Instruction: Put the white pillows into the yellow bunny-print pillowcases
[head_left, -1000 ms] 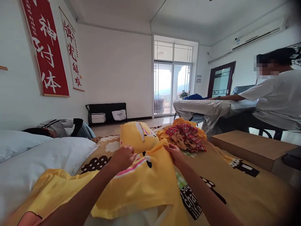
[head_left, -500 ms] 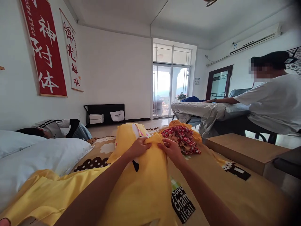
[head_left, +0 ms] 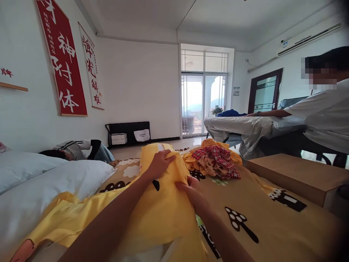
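A yellow pillowcase (head_left: 163,214) with a small black mark lies stretched in front of me over the bed. Something white shows at its lower edge. My left hand (head_left: 160,163) is closed on the far part of the cloth, thumb on top. Nearer to me, my right hand (head_left: 191,187) pinches its right side, with the fingers partly hidden behind the fabric. More yellow cloth (head_left: 62,218) spreads to the left, up against a white pillow (head_left: 79,174). Just beyond my hands is a puffed yellow end (head_left: 147,151); whether it is a separate piece I cannot tell.
Crumpled red plaid cloth (head_left: 218,160) lies on the brown patterned bedsheet (head_left: 245,203). A cardboard box (head_left: 297,169) stands at the right. Beyond it, a person (head_left: 324,105) reaches over a covered table (head_left: 234,123). Another person (head_left: 79,149) is low behind the pillows.
My right hand has slid down the right side of the pillowcase, toward me, away from my left hand. The left still grips the far part. The view has turned slightly left.
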The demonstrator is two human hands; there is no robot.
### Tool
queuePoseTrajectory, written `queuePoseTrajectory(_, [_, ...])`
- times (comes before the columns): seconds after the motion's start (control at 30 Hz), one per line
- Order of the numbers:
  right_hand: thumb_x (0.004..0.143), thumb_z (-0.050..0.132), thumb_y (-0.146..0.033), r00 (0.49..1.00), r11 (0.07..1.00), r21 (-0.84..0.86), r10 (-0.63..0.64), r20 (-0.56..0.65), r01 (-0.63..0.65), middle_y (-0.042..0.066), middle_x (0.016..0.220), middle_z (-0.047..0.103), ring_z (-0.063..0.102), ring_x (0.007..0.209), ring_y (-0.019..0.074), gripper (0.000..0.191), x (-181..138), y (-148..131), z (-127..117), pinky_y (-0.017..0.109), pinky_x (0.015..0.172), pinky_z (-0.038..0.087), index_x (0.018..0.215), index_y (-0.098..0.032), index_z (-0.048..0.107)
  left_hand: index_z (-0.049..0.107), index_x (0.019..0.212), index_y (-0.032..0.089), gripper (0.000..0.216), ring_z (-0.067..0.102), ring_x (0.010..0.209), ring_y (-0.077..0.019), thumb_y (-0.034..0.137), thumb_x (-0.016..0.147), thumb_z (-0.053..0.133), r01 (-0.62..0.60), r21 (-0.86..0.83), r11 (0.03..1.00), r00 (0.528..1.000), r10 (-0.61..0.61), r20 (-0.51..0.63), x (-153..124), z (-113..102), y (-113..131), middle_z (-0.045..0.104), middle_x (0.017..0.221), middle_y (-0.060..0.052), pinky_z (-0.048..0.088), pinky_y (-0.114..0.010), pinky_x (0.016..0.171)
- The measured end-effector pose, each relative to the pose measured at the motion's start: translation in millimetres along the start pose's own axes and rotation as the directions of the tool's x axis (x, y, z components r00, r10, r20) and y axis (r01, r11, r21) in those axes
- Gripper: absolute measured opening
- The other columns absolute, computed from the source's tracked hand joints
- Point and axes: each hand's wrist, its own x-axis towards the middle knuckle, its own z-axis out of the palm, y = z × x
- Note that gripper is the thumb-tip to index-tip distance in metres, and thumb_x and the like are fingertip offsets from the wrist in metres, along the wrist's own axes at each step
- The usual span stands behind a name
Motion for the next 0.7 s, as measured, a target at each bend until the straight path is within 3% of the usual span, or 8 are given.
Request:
queuePoseTrajectory(0.2, [0.058, 0.083, -0.040, 0.997, 0.989, 0.137, 0.046, 0.059, -0.054, 0.006, 0.082, 0.074, 0.069, 0.070, 0.0236, 0.038, 15.0, 15.7, -19.4, 0.033, 0.065, 0.056, 0.086, -0.019, 0.067, 0.065, 0.086, 0.015, 0.031, 0.056, 0.078, -0.0179, 0.043, 0.081, 0.054, 0.012, -0.015, 1.000, 0.999, -0.011, 0.051, -3.2, -15.9, 6.3, 0.065, 0.084, -0.005, 0.044, -0.026, 0.069])
queuePoseTrajectory(0.4, [0.063, 0.078, -0.050, 0.998, 0.997, 0.061, 0.033, 0.056, -0.036, 0.007, 0.085, 0.074, 0.069, 0.079, 0.0274, 0.042, -2.4, 11.1, -23.3, 0.036, 0.066, 0.056, 0.091, -0.020, 0.068, 0.055, 0.063, 0.017, 0.039, 0.044, 0.056, -0.0122, 0.054, 0.071, 0.061, 0.111, 0.028, 0.993, 0.970, -0.115, 0.213, -6.1, -19.0, 8.6, 0.049, 0.059, 0.003, 0.033, -0.024, 0.051])
queuePoseTrajectory(0.53, [0.055, 0.082, -0.046, 0.997, 0.994, 0.102, 0.038, 0.072, -0.045, 0.007, 0.084, 0.074, 0.069, 0.081, 0.0282, 0.043, -10.8, 4.5, -27.8, 0.038, 0.070, 0.056, 0.086, -0.020, 0.068, 0.054, 0.063, 0.017, 0.038, 0.040, 0.055, -0.0116, 0.051, 0.080, 0.050, 0.057, 0.025, 0.998, 0.989, -0.060, 0.138, -2.9, -15.5, 12.0, 0.044, 0.058, 0.003, 0.032, -0.024, 0.051])
queuePoseTrajectory(0.7, [0.053, 0.085, -0.041, 0.999, 0.997, 0.073, 0.006, 0.045, -0.009, 0.006, 0.087, 0.074, 0.068, 0.080, 0.0267, 0.043, -7.4, 14.5, -23.9, 0.036, 0.071, 0.055, 0.086, -0.019, 0.068, 0.053, 0.068, 0.019, 0.020, 0.051, 0.074, -0.0189, 0.031, 0.083, 0.050, -0.040, 0.137, 0.990, 0.999, 0.036, 0.031, -3.2, 1.0, 16.7, 0.057, 0.075, -0.004, 0.037, -0.028, 0.068])
